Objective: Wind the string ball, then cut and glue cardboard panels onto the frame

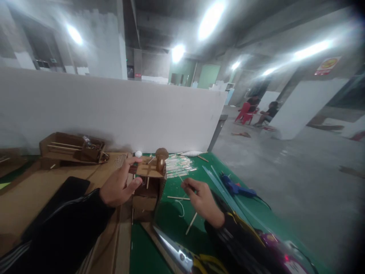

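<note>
A small cardboard box model (145,203) stands in front of me, with a flat cardboard top, a round brown cardboard piece (162,153) and thin sticks on it. My left hand (121,184) is at its left side, thumb and index finger apart; the index fingertip is at the top's left corner. I cannot tell how firmly it touches. To the right of the model, my right hand (202,198) pinches a thin pale stick (181,178) between thumb and fingertips. Loose wooden sticks (191,223) lie below that hand.
Beyond the model lie several sticks in clear wrapping (179,165). A blue glue gun (238,188), clear glue sticks (216,182) and large scissors (176,249) are on the green table (168,220). At left are a cardboard tray (71,150) and a black phone-like slab (70,190).
</note>
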### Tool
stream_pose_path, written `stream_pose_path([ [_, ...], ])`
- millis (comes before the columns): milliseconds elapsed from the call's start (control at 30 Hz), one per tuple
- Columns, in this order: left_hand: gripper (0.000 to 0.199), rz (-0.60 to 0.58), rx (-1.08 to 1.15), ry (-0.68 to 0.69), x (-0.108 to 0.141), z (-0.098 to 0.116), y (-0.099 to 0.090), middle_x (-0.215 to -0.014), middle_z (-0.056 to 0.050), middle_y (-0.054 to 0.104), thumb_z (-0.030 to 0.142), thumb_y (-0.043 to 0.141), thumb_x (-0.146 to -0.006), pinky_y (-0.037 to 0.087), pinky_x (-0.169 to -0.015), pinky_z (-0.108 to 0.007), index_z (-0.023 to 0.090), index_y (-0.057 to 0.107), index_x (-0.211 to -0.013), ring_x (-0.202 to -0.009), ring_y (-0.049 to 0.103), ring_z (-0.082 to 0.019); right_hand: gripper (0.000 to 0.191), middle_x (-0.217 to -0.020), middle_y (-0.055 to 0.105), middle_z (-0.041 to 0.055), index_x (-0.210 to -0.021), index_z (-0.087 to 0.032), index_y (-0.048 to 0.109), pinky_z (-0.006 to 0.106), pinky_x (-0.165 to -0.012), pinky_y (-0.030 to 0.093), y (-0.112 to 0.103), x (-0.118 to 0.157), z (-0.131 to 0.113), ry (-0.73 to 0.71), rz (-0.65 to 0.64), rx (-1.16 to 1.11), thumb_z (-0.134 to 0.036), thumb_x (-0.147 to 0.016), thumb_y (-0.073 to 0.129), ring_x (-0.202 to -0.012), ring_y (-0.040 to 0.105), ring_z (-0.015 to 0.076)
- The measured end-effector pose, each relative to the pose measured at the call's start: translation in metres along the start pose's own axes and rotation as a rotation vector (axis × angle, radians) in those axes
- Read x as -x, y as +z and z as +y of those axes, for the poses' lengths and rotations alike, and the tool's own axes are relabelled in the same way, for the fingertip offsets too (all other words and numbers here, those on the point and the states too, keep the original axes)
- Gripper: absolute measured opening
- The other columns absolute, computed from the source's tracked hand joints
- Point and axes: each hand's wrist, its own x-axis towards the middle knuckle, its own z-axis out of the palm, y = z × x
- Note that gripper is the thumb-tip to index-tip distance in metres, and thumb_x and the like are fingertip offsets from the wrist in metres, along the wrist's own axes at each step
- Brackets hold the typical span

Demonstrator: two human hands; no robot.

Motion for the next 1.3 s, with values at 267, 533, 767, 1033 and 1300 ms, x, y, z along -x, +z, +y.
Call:
stream_pose_path([
  [267, 0.044, 0.017, 0.028, 0.027, -0.001, 0.005, -0.003, -0.128, -0.017, 0.056, 0.040, 0.036, -0.096, 0.046, -0.098, -0.040, 0.016, 0.037, -0.133, -0.115, 0.058, -0.027, 0.026, -0.057, 0.049, -0.0030, -0.063, -0.019, 0.053, 0.024, -0.054, 0.029, 0.015, 0.010, 0.021, 0.002, -0.130, 0.116, -0.017, -0.087, 0.046, -0.055, 0.043, 0.0127],
  [533, 0.057, 0.013, 0.073, 0.055, -0.001, 0.005, -0.003, -0.129, -0.018, 0.053, 0.058, 0.028, -0.096, 0.045, -0.096, -0.040, 0.015, 0.037, -0.133, -0.111, 0.057, -0.027, 0.025, -0.057, 0.053, -0.0020, -0.062, -0.019, 0.055, 0.025, -0.055, 0.025, 0.018, 0.012, 0.030, 0.002, -0.188, 0.204, -0.012, -0.084, 0.048, -0.053, 0.044, 0.0128],
  [767, 0.043, -0.015, 0.118, 0.011, -0.001, 0.009, -0.003, -0.132, -0.015, 0.049, 0.039, 0.040, -0.097, 0.042, -0.101, -0.042, 0.018, 0.033, -0.133, -0.113, 0.055, -0.026, 0.027, -0.063, 0.056, -0.0005, -0.069, -0.019, 0.056, 0.024, -0.057, 0.030, 0.024, 0.013, 0.034, -0.015, -0.161, 0.164, -0.022, -0.094, 0.044, -0.058, 0.049, 0.0138],
  [1033, 0.050, -0.089, 0.311, -0.082, -0.002, 0.011, -0.003, -0.135, -0.011, 0.046, 0.023, 0.046, -0.089, 0.043, -0.103, -0.047, 0.025, 0.030, -0.136, -0.119, 0.052, -0.028, 0.031, -0.063, 0.049, -0.0021, -0.073, -0.019, 0.053, 0.024, -0.057, 0.033, 0.023, 0.010, 0.028, -0.005, -0.039, 0.073, -0.032, -0.098, 0.041, -0.059, 0.043, 0.0133],
  [1300, 0.095, -0.100, 0.306, -0.160, 0.028, -0.005, 0.046, -0.157, -0.015, 0.023, 0.013, 0.053, -0.077, 0.034, -0.112, -0.054, 0.027, -0.003, -0.153, -0.140, 0.036, -0.032, 0.026, -0.064, 0.050, -0.0028, -0.084, -0.017, 0.059, 0.023, -0.056, 0.034, 0.018, 0.011, 0.018, 0.010, 0.013, 0.016, -0.032, -0.098, 0.043, -0.058, 0.044, 0.0124],
])
